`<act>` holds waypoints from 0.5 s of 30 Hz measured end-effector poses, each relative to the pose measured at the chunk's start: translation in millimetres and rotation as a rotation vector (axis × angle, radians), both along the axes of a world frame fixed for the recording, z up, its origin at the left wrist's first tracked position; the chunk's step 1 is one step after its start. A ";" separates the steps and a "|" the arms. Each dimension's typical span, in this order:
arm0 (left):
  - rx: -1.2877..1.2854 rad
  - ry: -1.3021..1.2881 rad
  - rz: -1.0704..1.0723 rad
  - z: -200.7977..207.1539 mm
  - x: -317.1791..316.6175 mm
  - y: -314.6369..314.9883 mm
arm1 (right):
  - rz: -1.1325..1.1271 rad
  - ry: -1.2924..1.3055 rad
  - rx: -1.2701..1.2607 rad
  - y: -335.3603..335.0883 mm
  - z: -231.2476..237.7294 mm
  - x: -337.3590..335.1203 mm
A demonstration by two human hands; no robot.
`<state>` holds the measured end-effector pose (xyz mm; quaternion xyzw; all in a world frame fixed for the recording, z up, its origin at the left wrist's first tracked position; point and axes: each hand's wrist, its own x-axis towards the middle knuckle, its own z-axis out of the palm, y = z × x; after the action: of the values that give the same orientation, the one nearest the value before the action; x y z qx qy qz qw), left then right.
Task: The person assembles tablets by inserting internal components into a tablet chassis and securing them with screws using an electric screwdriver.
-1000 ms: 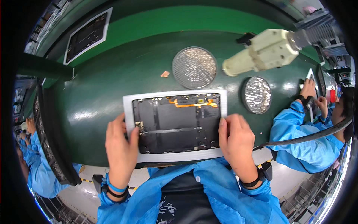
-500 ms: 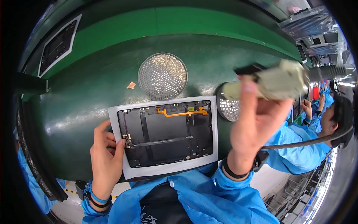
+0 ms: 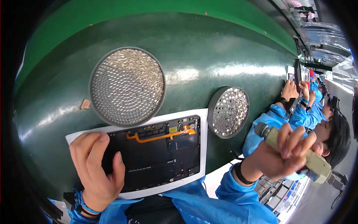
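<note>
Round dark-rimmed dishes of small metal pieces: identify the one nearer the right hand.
The smaller round dark-rimmed dish; the larger dish lies farther left.

The tool point(image 3: 317, 166) is yellow-green, the tablet point(image 3: 154, 158) black.

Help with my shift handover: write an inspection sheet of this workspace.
Surface: dark green bench, glossy with reflections.
Job's things: open black device, white-bordered; pale tool; large tray and small tray of shiny bits.
Clutter: tan scrap left of large tray.
Hands: left hand on device's left part; right hand grips tool.
Cables: orange ribbon inside device.
Surroundings: co-workers in blue at right; green panel behind bench.
</note>
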<state>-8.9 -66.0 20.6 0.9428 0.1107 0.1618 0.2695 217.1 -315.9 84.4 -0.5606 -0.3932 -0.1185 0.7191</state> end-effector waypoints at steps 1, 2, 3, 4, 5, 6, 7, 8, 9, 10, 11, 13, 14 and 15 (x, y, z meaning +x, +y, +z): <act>-0.014 0.008 -0.006 -1.5 -1.0 0.2 | -0.093 0.023 0.078 -1.0 -1.7 -6.4; 0.008 0.031 -0.012 -0.8 -0.7 1.0 | -0.079 0.007 0.121 5.2 -0.7 -9.9; 0.030 0.055 -0.018 0.9 -0.4 1.4 | -0.063 -0.009 0.164 12.7 -0.3 -14.0; 0.038 0.091 -0.015 2.5 -1.6 1.3 | -0.013 -0.074 0.187 19.6 -5.9 -14.2; 0.031 0.097 -0.021 1.4 -0.9 1.2 | -0.018 -0.069 0.179 25.0 -10.0 -15.5; 0.031 0.097 -0.026 0.2 -0.2 1.2 | -0.002 -0.090 0.125 29.7 -13.2 -17.0; 0.035 0.098 -0.028 -0.7 -0.2 1.3 | 0.018 -0.110 0.075 32.1 -16.4 -17.5; 0.032 0.103 -0.030 -1.1 -0.5 2.0 | 0.011 -0.115 0.078 30.8 -20.9 -17.1; 0.009 0.094 -0.042 -1.3 -1.1 3.3 | 0.009 -0.111 0.075 28.8 -22.5 -16.7; -0.013 0.087 -0.051 -2.2 -1.8 4.0 | -0.015 -0.111 0.067 26.3 -24.6 -16.6; -0.015 0.091 -0.052 -2.4 -1.8 4.7 | -0.038 -0.112 0.058 24.5 -26.6 -16.4; -0.008 0.093 -0.071 -2.2 -1.4 6.2 | -0.043 -0.098 0.043 23.8 -31.5 -15.0; -0.010 0.097 -0.075 -2.1 -1.6 6.4 | -0.048 -0.087 0.031 23.7 -33.3 -13.9; -0.015 0.095 -0.071 -2.1 -1.7 6.4 | -0.052 -0.084 0.028 23.2 -34.5 -12.8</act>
<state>-10.7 -59.6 18.6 0.9507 0.0908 0.1064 0.2766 204.3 -292.7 49.9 -0.5549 -0.4067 -0.1662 0.7064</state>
